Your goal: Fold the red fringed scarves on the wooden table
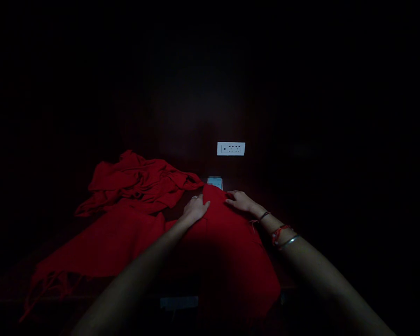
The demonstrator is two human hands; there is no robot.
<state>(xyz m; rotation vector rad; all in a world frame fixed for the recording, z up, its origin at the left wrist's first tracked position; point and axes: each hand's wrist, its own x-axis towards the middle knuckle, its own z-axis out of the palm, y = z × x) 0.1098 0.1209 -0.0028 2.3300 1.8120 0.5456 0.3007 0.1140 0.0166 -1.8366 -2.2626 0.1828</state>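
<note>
A red fringed cloth (227, 233), like a scarf or shawl, lies with a narrow strip running away from me and its near end hanging over the front edge. My left hand (196, 208) grips the strip's left side, thumb on top, other fingers partly hidden; a ring shows on it. On the right side, my right hand (241, 201) pinches the cloth's edge near the far end, a dark band, red threads and a metal bangle on that arm. More of the red cloth spreads out to the left, with loose fringe at its near corner.
Bunched red fabric (136, 179) is heaped at the back left. A white socket plate (231, 149) is on the dark wall ahead. Beyond the strip's far end lies a small pale card-like item (215, 182). The surroundings are very dark.
</note>
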